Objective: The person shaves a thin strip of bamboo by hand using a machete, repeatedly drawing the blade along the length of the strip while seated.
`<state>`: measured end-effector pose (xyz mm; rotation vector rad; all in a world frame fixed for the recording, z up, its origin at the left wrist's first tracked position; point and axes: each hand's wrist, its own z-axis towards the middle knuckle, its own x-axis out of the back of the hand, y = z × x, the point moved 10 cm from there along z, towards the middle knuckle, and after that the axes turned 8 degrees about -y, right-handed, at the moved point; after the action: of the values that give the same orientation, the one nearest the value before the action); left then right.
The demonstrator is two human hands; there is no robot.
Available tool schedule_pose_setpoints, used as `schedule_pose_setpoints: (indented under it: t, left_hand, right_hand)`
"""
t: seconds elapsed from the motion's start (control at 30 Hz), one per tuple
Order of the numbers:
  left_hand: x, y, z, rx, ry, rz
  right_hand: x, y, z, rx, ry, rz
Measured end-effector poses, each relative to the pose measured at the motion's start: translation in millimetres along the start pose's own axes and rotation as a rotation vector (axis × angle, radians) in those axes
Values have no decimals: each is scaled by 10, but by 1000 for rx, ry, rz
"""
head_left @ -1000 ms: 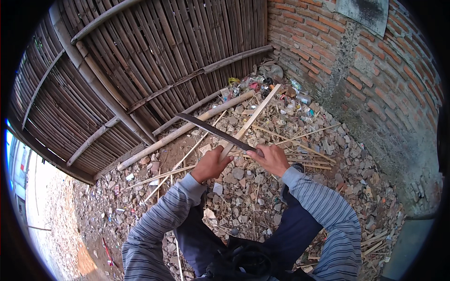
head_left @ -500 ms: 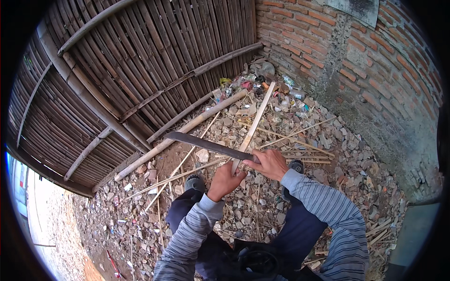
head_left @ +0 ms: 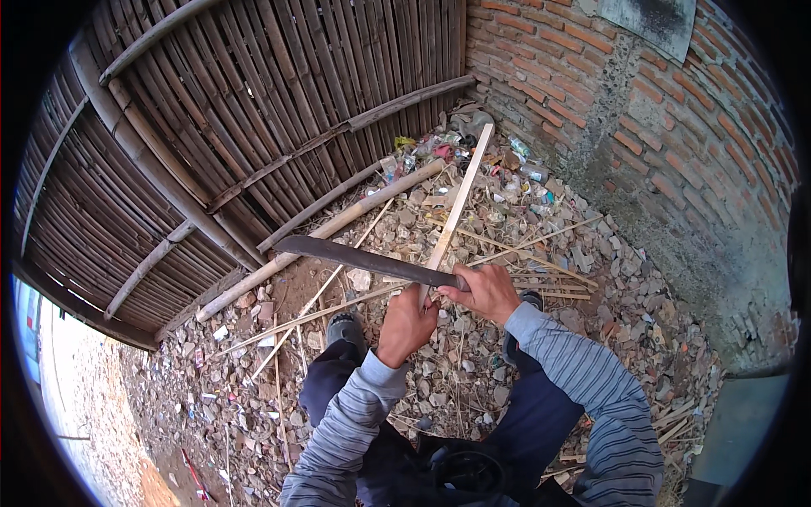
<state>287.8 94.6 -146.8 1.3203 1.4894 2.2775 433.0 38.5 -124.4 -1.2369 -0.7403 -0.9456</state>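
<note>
The right hand [head_left: 486, 291] has its grip closed around the handle of a long dark machete [head_left: 363, 258], whose blade runs out to the left, roughly level, above the rubble-strewn ground [head_left: 591, 321]. The left hand [head_left: 405, 325] has its grip closed on the near end of a pale bamboo slat [head_left: 456, 211], which slants up and away toward the brick wall [head_left: 642, 110], and the blade crosses this slat just beside both hands. A thicker bamboo pole [head_left: 338, 224] lies on the ground along the foot of the woven bamboo fence [head_left: 253, 110], with thin splinters [head_left: 321, 296] scattered near the person's shoes.
</note>
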Motion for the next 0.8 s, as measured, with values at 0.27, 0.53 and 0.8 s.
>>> schedule_pose_setpoints:
  t: [0.27,0.53,0.8]
  left_hand:
    - [101,14,-23,57,20,-45]
    - [178,69,-127,40,6,-47]
    - [219,206,-188,-46,67,51]
  right_hand:
    - [162,221,112,-109,76,-98]
    - [229,153,53,-88,162,-3]
    - [100,-33,23,12,-12,-153]
